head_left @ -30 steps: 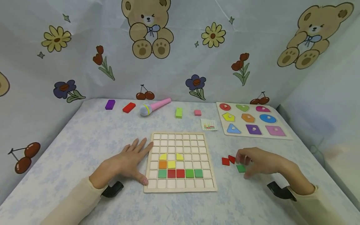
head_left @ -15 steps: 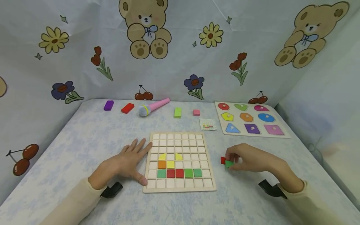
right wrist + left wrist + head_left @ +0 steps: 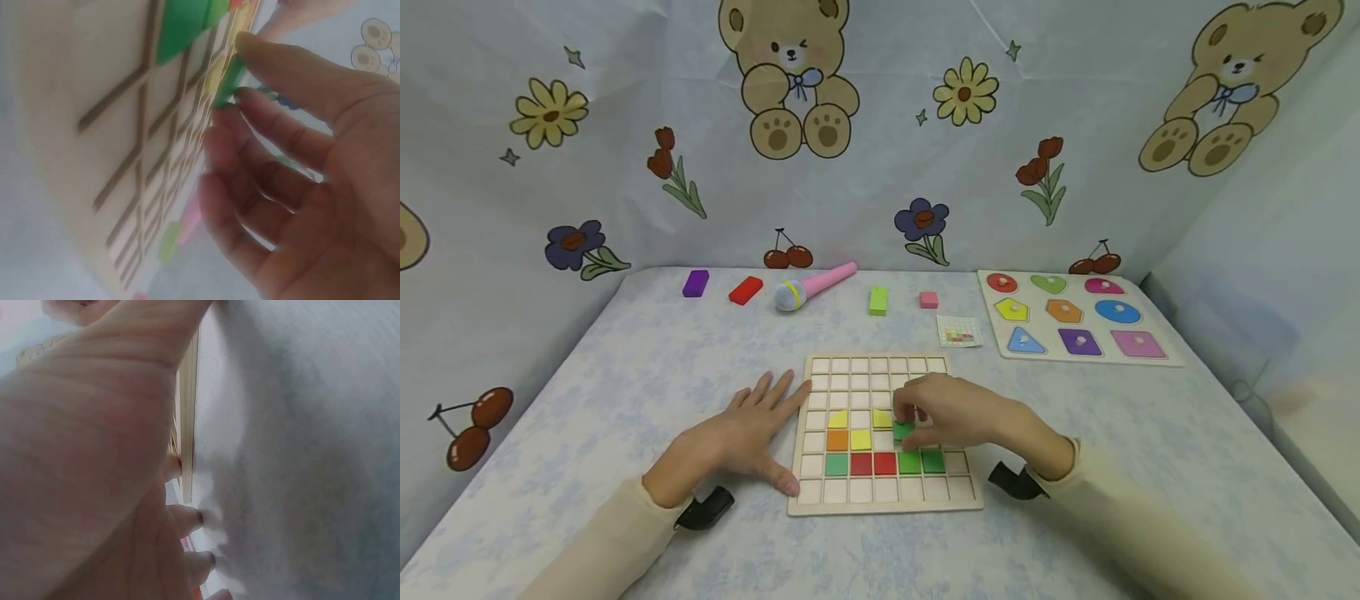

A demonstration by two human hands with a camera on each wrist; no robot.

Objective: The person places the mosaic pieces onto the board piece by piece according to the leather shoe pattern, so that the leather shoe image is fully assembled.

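Observation:
The wooden grid board (image 3: 850,508) lies mid-table, with yellow, orange, green and red tiles in some cells. My right hand (image 3: 951,410) is over its right half and pinches a green tile (image 3: 902,431) between thumb and fingers. In the right wrist view that green tile (image 3: 228,84) stands tilted close over the cells. Below it sit green squares (image 3: 921,462) beside red squares (image 3: 872,464). My left hand (image 3: 741,437) lies spread flat at the board's left edge, thumb by the lower corner; in the left wrist view its fingertips (image 3: 199,565) line that edge.
Behind the board are a small pattern card (image 3: 958,332), a pink toy microphone (image 3: 816,286) and several coloured blocks, one of them purple (image 3: 696,283). A knobbed shape puzzle (image 3: 1090,321) is at the back right. My right forearm covers the table where red pieces lay.
My right hand picked up the green tile right of the board and carried it left over the grid, beside the upper-right yellow tile. My left hand stays at the board's edge.

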